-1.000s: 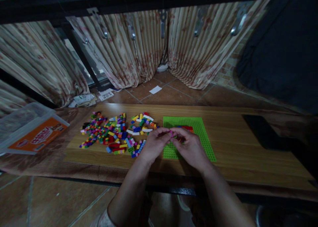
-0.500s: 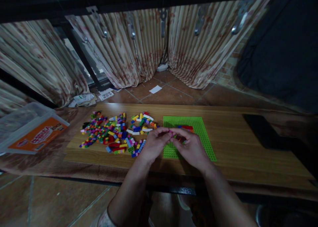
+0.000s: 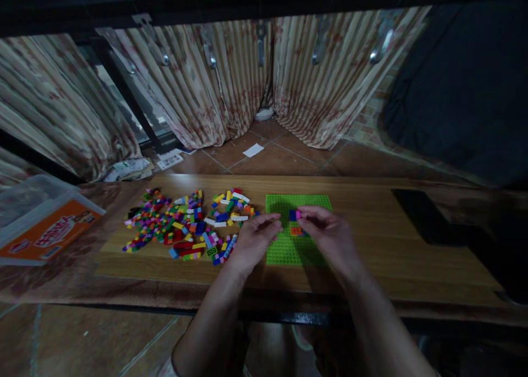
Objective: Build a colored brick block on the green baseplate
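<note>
A green baseplate [image 3: 280, 254] lies on the wooden board, with a small group of bricks on it, including an orange brick [image 3: 296, 231] and a blue brick [image 3: 292, 215]. My right hand [image 3: 330, 234] pinches a small pink brick [image 3: 298, 214] between thumb and fingertips, over or against the blue brick; whether the two touch I cannot tell. Part of the brick group is hidden behind that hand. Above the baseplate's left edge is my left hand [image 3: 256, 239], its thumb and fingers a little apart and nothing visible between them.
Loose coloured bricks [image 3: 160, 217] spread over the board's left half. A clear plastic tub [image 3: 53, 223] with an orange label stands at far left. Toward the right lies a flat black object [image 3: 421, 217]. Striped curtains [image 3: 231, 85] hang behind the board [image 3: 363, 201].
My hands were together over the baseplate with a pink piece at the fingertips. They have parted, and my right hand has brought the pink brick to the group. The view has shifted slightly.
</note>
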The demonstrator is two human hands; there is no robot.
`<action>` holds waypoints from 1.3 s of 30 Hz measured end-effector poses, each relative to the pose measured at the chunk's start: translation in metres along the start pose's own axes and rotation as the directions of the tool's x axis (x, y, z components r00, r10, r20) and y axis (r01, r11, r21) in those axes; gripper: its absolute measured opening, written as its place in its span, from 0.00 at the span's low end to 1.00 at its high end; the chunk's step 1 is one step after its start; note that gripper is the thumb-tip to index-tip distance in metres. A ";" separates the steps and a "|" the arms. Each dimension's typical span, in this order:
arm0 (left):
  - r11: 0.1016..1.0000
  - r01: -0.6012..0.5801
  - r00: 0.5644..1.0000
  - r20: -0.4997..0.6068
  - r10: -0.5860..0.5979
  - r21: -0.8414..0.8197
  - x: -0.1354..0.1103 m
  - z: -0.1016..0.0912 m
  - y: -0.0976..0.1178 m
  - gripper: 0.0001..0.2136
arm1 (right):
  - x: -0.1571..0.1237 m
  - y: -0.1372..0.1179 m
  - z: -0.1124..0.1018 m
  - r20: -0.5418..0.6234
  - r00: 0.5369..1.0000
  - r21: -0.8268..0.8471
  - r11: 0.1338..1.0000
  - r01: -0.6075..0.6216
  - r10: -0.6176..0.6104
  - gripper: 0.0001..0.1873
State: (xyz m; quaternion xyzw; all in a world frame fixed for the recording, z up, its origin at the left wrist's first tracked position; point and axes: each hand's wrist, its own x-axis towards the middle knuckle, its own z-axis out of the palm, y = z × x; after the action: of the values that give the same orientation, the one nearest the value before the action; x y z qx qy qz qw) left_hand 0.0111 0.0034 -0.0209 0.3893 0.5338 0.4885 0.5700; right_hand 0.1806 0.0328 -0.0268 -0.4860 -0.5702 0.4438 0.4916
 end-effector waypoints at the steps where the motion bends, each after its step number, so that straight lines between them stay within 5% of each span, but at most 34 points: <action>1: 0.999 -0.009 1.000 -0.009 0.009 0.039 0.001 -0.001 -0.001 0.14 | 0.003 0.001 -0.010 -0.072 0.996 0.025 0.999 -0.042 0.043 0.15; 3: 0.990 -0.033 0.999 -0.029 0.037 0.140 0.002 -0.004 -0.003 0.14 | 0.009 0.004 -0.031 -0.211 0.967 0.045 0.990 -0.136 0.142 0.17; 6: 0.958 -0.067 0.997 -0.028 0.077 0.278 0.005 -0.006 -0.007 0.15 | 0.011 0.008 -0.056 -0.271 0.927 0.014 0.964 -0.266 0.260 0.18; 16: 0.850 -0.126 0.991 0.112 0.079 0.512 0.004 0.007 -0.015 0.16 | 0.007 0.019 -0.045 -0.046 0.876 -0.051 0.874 -0.483 0.481 0.11; 23: 0.819 -0.145 0.983 0.173 0.057 0.555 -0.001 0.011 -0.012 0.18 | 0.009 0.028 -0.047 -0.040 0.888 -0.232 0.860 -0.455 0.459 0.07; 39: 0.836 -0.150 0.985 0.156 0.078 0.528 -0.002 0.008 -0.010 0.15 | 0.010 0.032 -0.053 0.020 0.918 -0.487 0.806 -0.337 0.396 0.17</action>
State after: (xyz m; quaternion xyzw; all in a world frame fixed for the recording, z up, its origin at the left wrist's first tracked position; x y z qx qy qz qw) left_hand 0.0206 0.0002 -0.0294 0.5952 0.5874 0.3262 0.4408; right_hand 0.2369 0.0484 -0.0506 -0.6643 -0.5851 0.4059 0.2273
